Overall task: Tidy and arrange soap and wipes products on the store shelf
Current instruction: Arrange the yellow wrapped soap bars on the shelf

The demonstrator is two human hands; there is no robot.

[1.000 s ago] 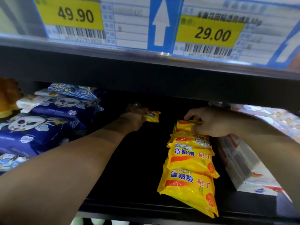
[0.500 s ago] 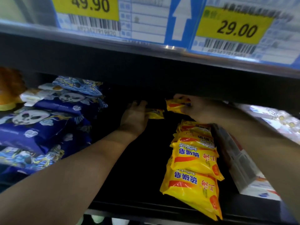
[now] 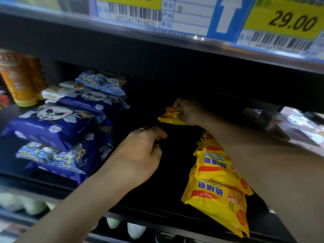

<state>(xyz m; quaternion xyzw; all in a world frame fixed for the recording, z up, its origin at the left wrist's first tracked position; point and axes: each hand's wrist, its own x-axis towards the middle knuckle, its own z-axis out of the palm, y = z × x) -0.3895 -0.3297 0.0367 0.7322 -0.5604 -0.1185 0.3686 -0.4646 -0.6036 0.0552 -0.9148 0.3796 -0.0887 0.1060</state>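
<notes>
Head view | dark store shelf (image 3: 175,213) | right hand (image 3: 190,112) pinches soap packet (image 3: 171,116) | left hand (image 3: 140,155) seemingly curled, empty

Shelf contents by count: one yellow soap packet (image 3: 172,117) raised apart from a row of yellow soap packets (image 3: 218,181), at least three, the rest hidden by a forearm; five blue panda wipes packs (image 3: 57,127); one orange canister (image 3: 22,79); two price tags (image 3: 287,23).
</notes>
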